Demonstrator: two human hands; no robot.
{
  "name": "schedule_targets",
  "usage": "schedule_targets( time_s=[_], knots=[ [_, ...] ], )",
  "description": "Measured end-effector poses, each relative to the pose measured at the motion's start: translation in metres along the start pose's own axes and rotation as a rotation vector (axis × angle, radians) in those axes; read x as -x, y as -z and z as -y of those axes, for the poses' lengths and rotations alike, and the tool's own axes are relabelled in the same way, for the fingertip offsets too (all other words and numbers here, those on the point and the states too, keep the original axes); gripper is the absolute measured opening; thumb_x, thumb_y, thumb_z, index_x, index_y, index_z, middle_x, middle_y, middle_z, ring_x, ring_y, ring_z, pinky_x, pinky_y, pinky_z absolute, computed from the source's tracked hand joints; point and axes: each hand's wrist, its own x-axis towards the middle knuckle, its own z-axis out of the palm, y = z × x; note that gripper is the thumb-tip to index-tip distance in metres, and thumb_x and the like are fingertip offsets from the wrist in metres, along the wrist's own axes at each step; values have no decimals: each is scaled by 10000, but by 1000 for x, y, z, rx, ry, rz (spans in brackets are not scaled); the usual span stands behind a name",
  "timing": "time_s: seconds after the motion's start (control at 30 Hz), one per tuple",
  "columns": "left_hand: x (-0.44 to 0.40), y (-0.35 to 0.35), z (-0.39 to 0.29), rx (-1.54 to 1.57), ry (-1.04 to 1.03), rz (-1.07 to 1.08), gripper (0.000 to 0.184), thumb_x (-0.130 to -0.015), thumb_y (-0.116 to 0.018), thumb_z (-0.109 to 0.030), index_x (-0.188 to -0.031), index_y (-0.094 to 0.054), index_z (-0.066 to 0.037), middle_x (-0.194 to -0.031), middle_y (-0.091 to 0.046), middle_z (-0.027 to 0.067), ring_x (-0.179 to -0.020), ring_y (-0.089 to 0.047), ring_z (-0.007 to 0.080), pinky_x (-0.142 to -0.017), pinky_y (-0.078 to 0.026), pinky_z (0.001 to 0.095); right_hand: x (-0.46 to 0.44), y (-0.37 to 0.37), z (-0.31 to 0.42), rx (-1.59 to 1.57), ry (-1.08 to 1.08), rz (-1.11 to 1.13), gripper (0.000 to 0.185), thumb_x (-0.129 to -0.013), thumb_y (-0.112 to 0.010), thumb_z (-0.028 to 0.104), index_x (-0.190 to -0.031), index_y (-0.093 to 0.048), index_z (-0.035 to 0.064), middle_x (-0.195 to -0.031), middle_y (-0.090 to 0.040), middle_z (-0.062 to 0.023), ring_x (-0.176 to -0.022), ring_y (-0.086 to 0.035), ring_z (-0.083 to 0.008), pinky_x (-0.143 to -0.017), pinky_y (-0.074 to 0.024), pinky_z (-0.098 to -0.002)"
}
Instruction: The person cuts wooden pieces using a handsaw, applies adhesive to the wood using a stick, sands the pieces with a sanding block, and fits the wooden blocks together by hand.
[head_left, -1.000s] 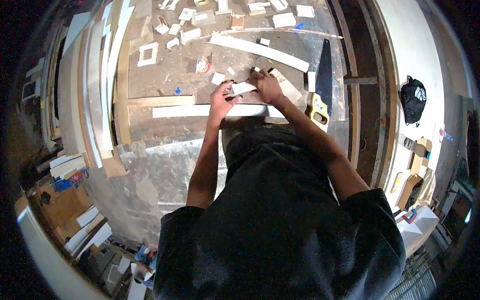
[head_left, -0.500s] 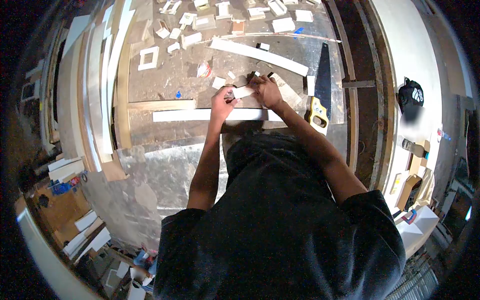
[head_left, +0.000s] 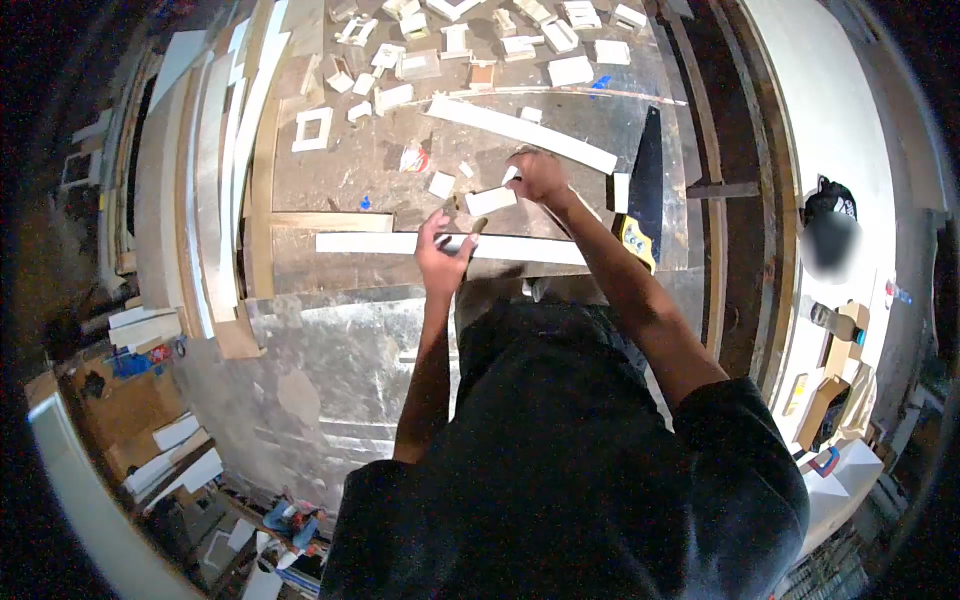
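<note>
Right hand [head_left: 540,178]: just left of the saw [head_left: 647,165], pinching a small white piece [head_left: 511,175].
Left hand [head_left: 443,262]: farther left of the saw, fingers curved, with a gap to the thumb. A little brown bit [head_left: 479,226] is by the thumb tip; I cannot tell if it is gripped.
White block [head_left: 491,201]: one, flat, left of the saw and between the hands.
White chips [head_left: 442,184]: two, a bit farther left of the saw than the block.
Long white strips [head_left: 370,243]: two, both left of the saw. One lies by the left hand; the other slants toward the blade.
Short white block [head_left: 621,190]: one, right beside the blade.
Blue scraps [head_left: 365,203]: two, one well left of the saw, one past its tip.
Square frame [head_left: 312,130]: one, far left of the saw.
Little boxes [head_left: 570,70]: more than ten, past the saw's tip, too crowded to count.
Desk [head_left: 350,180]: brown, scuffed and specked, under the saw.
Room: many boards [head_left: 190,190] far left of the saw; right of it, a white desk [head_left: 850,100] with one black bag [head_left: 836,195], partly blurred.
</note>
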Motion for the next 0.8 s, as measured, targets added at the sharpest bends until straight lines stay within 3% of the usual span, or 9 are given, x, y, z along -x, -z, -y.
schedule_targets(
  time_s=[0.03, 0.17, 0.27, 0.4, 0.47, 0.5, 0.57, 0.63, 0.8],
  knots=[
    [6, 4, -9, -22, 19, -23, 699, -702, -893, -116, -1305, -549, -32, -1128, -644, 132, -1008, -622, 214, -809, -556, 331, -3, -1, -2, -2, 43, -43, 339, -746, -763, 236, -1062, -724, 119, -1029, -722, -145, -963, -687, -347, -859, -541, -457],
    [30, 5, -21, -20, -24, -54, 555, -730, -873, -100, -1209, -601, -32, -1124, -652, 98, -986, -619, 188, -764, -553, 315, -10, -8, -9, -23, 62, -36, 285, -768, -729, 203, -1041, -728, 119, -1027, -723, -149, -969, -686, -353, -864, -540, -460],
    [38, 6, -34, 38, 101, -48, 463, -747, -857, -81, -1145, -622, -48, -1116, -655, 68, -983, -618, 170, -738, -563, 302, -29, -22, -34, 171, 289, -5, 258, -778, -697, 152, -1031, -727, 111, -1005, -722, -151, -975, -680, -355, -867, -535, -449],
    [30, 10, -44, 67, 82, -59, 415, -781, -834, -81, -1146, -639, -56, -1096, -655, 60, -966, -609, 149, -727, -559, 288, -20, 14, -25, 178, 173, 93, 237, -784, -688, 139, -1014, -719, 88, -999, -718, -150, -937, -686, -348, -843, -537, -457],
    [19, 16, -60, 94, -35, -102, 379, -811, -814, -94, -1148, -652, -32, -1059, -668, 61, -957, -601, 126, -720, -553, 278, -9, 36, -24, -98, 378, -131, 187, -837, -671, 102, -1015, -708, 58, -965, -707, -141, -845, -702, -294, -758, -553, -415],
    [11, 17, -63, 157, -42, -120, 323, -852, -784, -93, -1135, -654, -8, -1028, -676, 60, -922, -612, 113, -711, -559, 269, -1, 47, -16, -86, 378, -131, 187, -837, -671, 102, -1015, -708, 58, -965, -707, -141, -845, -702, -294, -758, -553, -415],
    [-7, 21, -75, 426, 130, -88, 254, -913, -725, -96, -1137, -654, 0, -1026, -682, 69, -893, -629, 108, -689, -576, 270, 19, 73, 9, -509, 269, -178, 181, -884, -661, 64, -1058, -706, 48, -972, -702, -126, -787, -689, -220, -696, -545, -340],
    [-24, 30, -111, 547, 162, 32, 259, -962, -660, -104, -1192, -628, 11, -1046, -674, 88, -947, -660, 139, -702, -617, 293, 52, 116, 51, -606, 335, -226, 297, -859, -706, 31, -1153, -711, 74, -1029, -721, -129, -841, -690, -237, -721, -559, -320],
    [-50, 41, -192, 935, 236, 430, 307, -948, -663, -84, -1228, -604, 26, -1030, -682, 121, -905, -683, 171, -728, -626, 319, 113, 171, 117, -733, 378, -376, 255, -850, -704, 4, -1100, -733, 47, -1031, -722, -125, -959, -683, -233, -861, -524, -331]
  ],
)
